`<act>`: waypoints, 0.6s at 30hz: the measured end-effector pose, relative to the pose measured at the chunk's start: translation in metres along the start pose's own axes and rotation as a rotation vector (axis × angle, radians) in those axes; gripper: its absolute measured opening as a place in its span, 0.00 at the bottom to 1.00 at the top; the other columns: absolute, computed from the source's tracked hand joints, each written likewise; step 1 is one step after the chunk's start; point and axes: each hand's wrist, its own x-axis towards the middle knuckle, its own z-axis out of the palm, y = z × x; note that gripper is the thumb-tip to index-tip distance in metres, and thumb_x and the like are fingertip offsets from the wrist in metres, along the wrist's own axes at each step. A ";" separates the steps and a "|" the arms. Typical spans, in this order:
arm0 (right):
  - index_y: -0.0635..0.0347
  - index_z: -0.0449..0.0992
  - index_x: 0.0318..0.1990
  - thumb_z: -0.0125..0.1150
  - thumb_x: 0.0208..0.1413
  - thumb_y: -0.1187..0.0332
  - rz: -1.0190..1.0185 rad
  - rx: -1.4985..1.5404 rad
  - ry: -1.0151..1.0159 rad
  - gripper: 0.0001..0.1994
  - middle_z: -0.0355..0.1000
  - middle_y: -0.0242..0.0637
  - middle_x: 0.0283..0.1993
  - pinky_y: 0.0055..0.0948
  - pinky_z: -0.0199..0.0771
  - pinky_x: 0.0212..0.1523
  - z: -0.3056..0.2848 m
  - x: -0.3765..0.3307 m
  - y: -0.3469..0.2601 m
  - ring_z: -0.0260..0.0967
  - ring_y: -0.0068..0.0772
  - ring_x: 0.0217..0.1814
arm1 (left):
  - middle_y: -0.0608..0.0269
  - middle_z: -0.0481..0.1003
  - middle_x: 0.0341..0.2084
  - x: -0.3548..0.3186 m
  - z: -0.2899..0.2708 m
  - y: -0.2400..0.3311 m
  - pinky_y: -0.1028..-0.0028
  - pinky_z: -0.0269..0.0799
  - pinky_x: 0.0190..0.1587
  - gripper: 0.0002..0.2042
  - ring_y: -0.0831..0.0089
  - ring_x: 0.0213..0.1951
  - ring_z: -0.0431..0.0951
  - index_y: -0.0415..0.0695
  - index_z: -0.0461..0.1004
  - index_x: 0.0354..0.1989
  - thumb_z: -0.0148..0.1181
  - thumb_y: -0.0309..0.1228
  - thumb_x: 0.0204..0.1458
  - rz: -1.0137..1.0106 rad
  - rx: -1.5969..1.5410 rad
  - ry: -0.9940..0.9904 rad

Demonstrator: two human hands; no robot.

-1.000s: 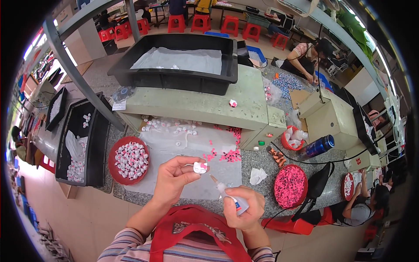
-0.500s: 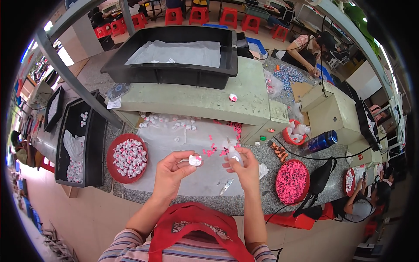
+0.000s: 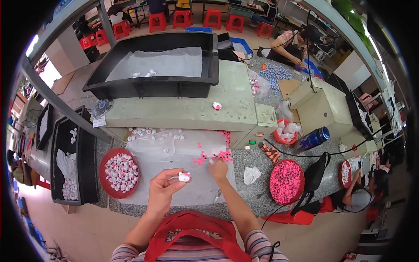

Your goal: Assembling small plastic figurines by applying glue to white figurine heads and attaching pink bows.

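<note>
My left hand is closed in a pinch on a small white figurine head with pink on it, held above the white sheet. My right hand is stretched further out, its fingers closed round a small white squeeze bottle that they mostly cover. Its tip is hidden beside the loose pink pieces scattered on the sheet. Several more white heads lie at the sheet's far left, and one lies alone. A slim tube rests under my right forearm.
A red bowl of white heads stands left, another with pink pieces right. A pale metal housing overhangs the sheet, bearing a black tray. Black bins stand at far left. A blue bottle and black cable are right. Co-workers sit beyond.
My right hand has moved away from the figurine head, forward and left to the pink pieces, with the squeeze bottle. My left hand still holds the head. The whole view has shifted.
</note>
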 end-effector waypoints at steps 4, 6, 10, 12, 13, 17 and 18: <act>0.57 0.74 0.31 0.56 0.39 0.68 -0.079 -0.186 0.093 0.09 0.71 0.46 0.29 0.39 0.71 0.32 0.007 -0.002 0.001 0.71 0.45 0.32 | 0.56 0.72 0.33 -0.005 0.002 -0.002 0.64 0.71 0.45 0.15 0.71 0.35 0.74 0.34 0.68 0.39 0.52 0.12 0.40 0.005 0.003 -0.014; 0.58 0.74 0.31 0.54 0.40 0.69 -0.053 -0.200 0.067 0.09 0.71 0.46 0.29 0.39 0.71 0.32 0.009 0.002 0.004 0.71 0.45 0.31 | 0.56 0.72 0.33 -0.008 0.004 -0.001 0.64 0.71 0.45 0.15 0.71 0.35 0.74 0.34 0.67 0.39 0.53 0.12 0.40 0.007 0.009 -0.022; 0.58 0.74 0.29 0.49 0.42 0.71 -0.023 -0.163 0.099 0.08 0.71 0.47 0.28 0.39 0.71 0.31 0.011 -0.003 0.002 0.71 0.45 0.30 | 0.56 0.72 0.33 -0.015 0.000 0.002 0.65 0.71 0.44 0.15 0.71 0.35 0.74 0.34 0.67 0.40 0.53 0.13 0.40 0.018 0.023 -0.002; 0.58 0.74 0.29 0.49 0.41 0.71 -0.008 -0.153 0.093 0.08 0.71 0.47 0.28 0.39 0.71 0.31 0.009 -0.003 0.005 0.71 0.46 0.30 | 0.56 0.72 0.33 -0.018 -0.001 0.001 0.65 0.71 0.44 0.15 0.70 0.35 0.74 0.34 0.67 0.40 0.53 0.13 0.40 0.031 0.021 0.003; 0.57 0.74 0.29 0.49 0.41 0.72 0.008 -0.143 0.086 0.08 0.71 0.47 0.27 0.40 0.71 0.31 0.007 -0.001 0.007 0.71 0.46 0.29 | 0.56 0.72 0.33 -0.019 -0.002 0.001 0.65 0.71 0.44 0.15 0.70 0.35 0.74 0.34 0.67 0.40 0.53 0.13 0.40 0.043 0.018 0.006; 0.59 0.74 0.29 0.52 0.38 0.70 -0.040 -0.189 -0.012 0.08 0.71 0.48 0.26 0.40 0.71 0.31 -0.007 0.004 0.022 0.71 0.48 0.29 | 0.56 0.72 0.33 -0.022 0.004 0.002 0.66 0.71 0.44 0.16 0.69 0.35 0.74 0.33 0.67 0.40 0.53 0.13 0.40 0.022 0.027 -0.010; 0.61 0.74 0.29 0.55 0.38 0.71 -0.024 -0.075 -0.025 0.08 0.71 0.47 0.26 0.37 0.72 0.30 -0.017 0.000 0.015 0.71 0.46 0.28 | 0.55 0.72 0.34 -0.023 0.000 0.002 0.67 0.71 0.44 0.16 0.69 0.35 0.74 0.33 0.67 0.41 0.53 0.13 0.40 0.037 0.020 -0.004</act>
